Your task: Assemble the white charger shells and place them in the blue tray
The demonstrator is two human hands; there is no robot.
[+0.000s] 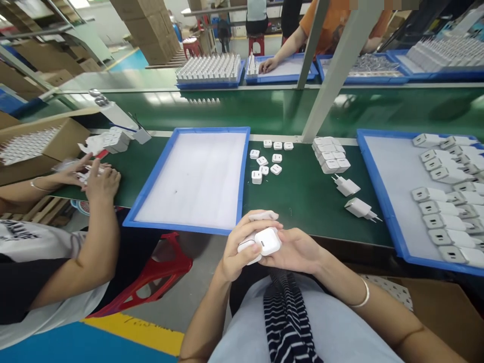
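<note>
In front of my body, my left hand (pixel 240 247) is closed around white charger pieces, its thumb pressed on them. A white charger (pixel 268 241) with a small dark port slot faces up between my two hands. Another white piece (pixel 263 216) shows along the left fingers. My right hand (pixel 298 250) is closed on the charger's right side; some of its fingers are hidden behind it. Small white end caps (pixel 277 158) with slots lie scattered on the green table beyond my hands. To the right of them lie two white plug chargers (pixel 359 207) with pins.
A blue-rimmed tray (pixel 242 181) with a white liner lies to the left. Another blue tray (pixel 381 222) at right holds rows of chargers. White housings (pixel 330 154) stand grouped between. A co-worker's hands (pixel 100 179) work at far left; another person's hand (pixel 267 65) is across the bench.
</note>
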